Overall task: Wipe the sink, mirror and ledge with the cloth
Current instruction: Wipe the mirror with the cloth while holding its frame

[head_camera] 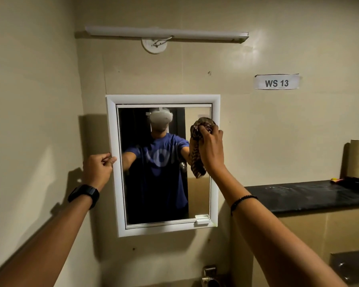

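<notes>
A white-framed mirror point(153, 183) hangs on the beige wall in front of me. My right hand point(212, 150) grips a brown patterned cloth point(197, 154) and presses it against the glass near the mirror's upper right edge. My left hand point(98, 169) has its fingers curled and pinches the left side of the mirror frame point(112, 125). A black ledge point(303, 195) runs along the wall to the right, below mirror height. The sink itself is out of view; only a metal tap point(209, 275) shows at the bottom.
A cardboard tube point(358, 158), a dark dish point(353, 182) and small items stand at the ledge's far right end. A tube light fitting point(166, 35) is mounted above the mirror. A paper label "WS 13" point(276, 82) is stuck on the wall.
</notes>
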